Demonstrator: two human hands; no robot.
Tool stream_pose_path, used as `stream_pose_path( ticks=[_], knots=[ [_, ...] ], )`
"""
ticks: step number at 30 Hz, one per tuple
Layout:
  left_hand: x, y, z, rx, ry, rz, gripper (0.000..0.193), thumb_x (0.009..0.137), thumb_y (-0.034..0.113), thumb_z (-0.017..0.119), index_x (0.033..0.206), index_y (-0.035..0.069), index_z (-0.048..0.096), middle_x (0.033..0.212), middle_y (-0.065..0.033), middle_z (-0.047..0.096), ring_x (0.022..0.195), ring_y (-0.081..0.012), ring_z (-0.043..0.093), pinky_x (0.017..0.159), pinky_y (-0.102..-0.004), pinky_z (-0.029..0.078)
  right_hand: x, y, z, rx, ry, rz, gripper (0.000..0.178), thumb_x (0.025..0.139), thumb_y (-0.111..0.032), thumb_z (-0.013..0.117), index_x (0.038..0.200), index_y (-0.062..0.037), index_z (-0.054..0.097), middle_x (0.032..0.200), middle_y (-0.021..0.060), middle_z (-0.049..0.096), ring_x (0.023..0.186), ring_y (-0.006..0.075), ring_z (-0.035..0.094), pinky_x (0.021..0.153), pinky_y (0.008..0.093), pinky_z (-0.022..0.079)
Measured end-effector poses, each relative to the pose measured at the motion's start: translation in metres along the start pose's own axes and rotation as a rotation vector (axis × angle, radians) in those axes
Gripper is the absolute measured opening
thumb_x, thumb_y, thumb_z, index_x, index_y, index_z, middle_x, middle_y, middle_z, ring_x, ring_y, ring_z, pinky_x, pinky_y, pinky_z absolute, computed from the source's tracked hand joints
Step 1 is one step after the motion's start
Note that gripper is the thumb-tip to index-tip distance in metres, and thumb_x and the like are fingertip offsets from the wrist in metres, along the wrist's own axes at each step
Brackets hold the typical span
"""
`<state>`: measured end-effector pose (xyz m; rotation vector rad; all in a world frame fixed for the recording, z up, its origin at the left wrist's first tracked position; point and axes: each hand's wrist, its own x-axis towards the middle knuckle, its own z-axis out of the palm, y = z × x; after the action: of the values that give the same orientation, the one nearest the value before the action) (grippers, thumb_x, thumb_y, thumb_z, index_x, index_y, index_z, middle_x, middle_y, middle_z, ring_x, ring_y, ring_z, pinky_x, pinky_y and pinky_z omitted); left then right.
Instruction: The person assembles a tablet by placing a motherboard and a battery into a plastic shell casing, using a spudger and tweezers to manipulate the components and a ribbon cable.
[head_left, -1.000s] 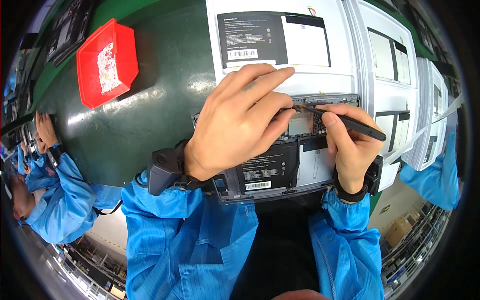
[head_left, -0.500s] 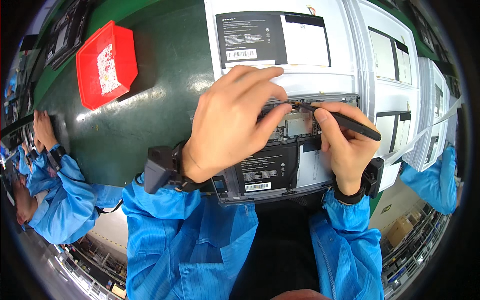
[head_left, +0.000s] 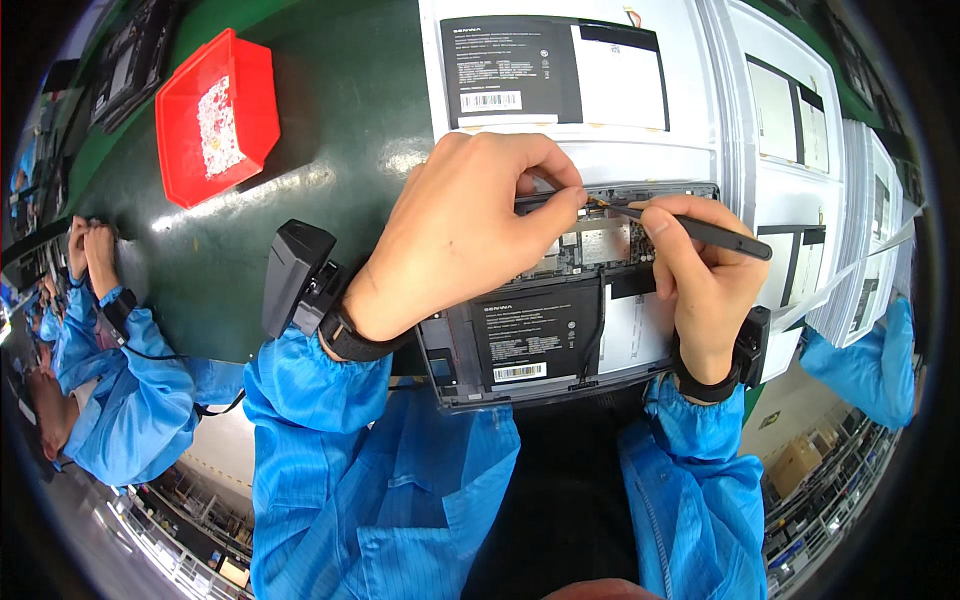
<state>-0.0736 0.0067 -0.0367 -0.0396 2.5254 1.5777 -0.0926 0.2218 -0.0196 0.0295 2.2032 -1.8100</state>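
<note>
An opened tablet or thin laptop body (head_left: 436, 352) lies in front of me, with a black-and-white battery (head_left: 530, 335) in its near half and a circuit board (head_left: 607, 243) in its far half. Over the board's left part, my left hand (head_left: 455, 225) pinches thumb and forefinger together near the far edge; whatever is between them is too small to make out. My right hand (head_left: 708, 285) grips black tweezers (head_left: 715, 235), their tips beside those fingertips, close to a small orange bit on the board. The left hand hides the body's far left corner.
Beyond the body, a white tray (head_left: 690, 150) bears another flat battery (head_left: 510, 75). More white trays with batteries are stacked at right. A red bin (head_left: 262, 110) of small white pieces stands on the green table (head_left: 330, 110). Co-workers' hands (head_left: 92, 250) and a blue sleeve (head_left: 870, 360) appear at the sides.
My left thumb and forefinger have come together at the board's far edge, and that wrist has shifted slightly left. The tweezers stay at nearly the same spot, their handle tilted flatter.
</note>
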Motion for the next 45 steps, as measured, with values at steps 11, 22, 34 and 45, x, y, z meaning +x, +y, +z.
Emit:
stream_pose_path(
  ticks=[11, 22, 34, 45],
  knots=[
    [-0.005, -0.006, 0.003, 0.159, 0.093, 0.35, 0.015, 0.081, 0.004, 0.08, 0.094, 0.001, 0.074, 0.096, -0.0118, 0.075, 0.083, -0.0291, 0.072, 0.074, -0.0365, 0.058, 0.004, 0.002, -0.002, 0.06, 0.01, 0.034, 0.014, 0.09, -0.001, 0.077, 0.102, 0.0057, 0.073, 0.064, 0.0, 0.064, 0.049, 0.0013, 0.049, 0.044, 0.0169, 0.032],
    [-0.008, -0.007, 0.008, 0.17, 0.163, 0.431, 0.015, 0.08, 0.002, 0.08, 0.094, 0.0, 0.074, 0.093, -0.0121, 0.075, 0.08, -0.0266, 0.072, 0.069, -0.0339, 0.057, 0.003, 0.001, 0.001, -0.002, 0.033, -0.001, 0.016, 0.09, -0.003, 0.077, 0.104, 0.0054, 0.073, 0.066, 0.0014, 0.066, 0.05, 0.0024, 0.052, 0.045, 0.0169, 0.035],
    [-0.006, -0.008, 0.006, 0.179, 0.148, 0.432, 0.016, 0.08, 0.001, 0.08, 0.094, 0.0, 0.074, 0.094, -0.0122, 0.075, 0.08, -0.0262, 0.072, 0.069, -0.0335, 0.057, 0.006, -0.002, 0.0, 0.077, -0.011, 0.044, 0.02, 0.09, -0.002, 0.077, 0.108, 0.0057, 0.072, 0.073, 0.0056, 0.071, 0.053, 0.0056, 0.059, 0.047, 0.0169, 0.04],
    [-0.007, -0.007, 0.008, 0.195, 0.185, 0.431, 0.018, 0.078, 0.0, 0.081, 0.093, 0.0, 0.073, 0.097, -0.0127, 0.075, 0.082, -0.0276, 0.071, 0.072, -0.0344, 0.057, 0.005, 0.001, 0.0, 0.02, 0.007, 0.057, 0.016, 0.089, -0.002, 0.078, 0.104, 0.0048, 0.074, 0.067, 0.0002, 0.066, 0.05, 0.0014, 0.05, 0.044, 0.0164, 0.033]
  ],
)
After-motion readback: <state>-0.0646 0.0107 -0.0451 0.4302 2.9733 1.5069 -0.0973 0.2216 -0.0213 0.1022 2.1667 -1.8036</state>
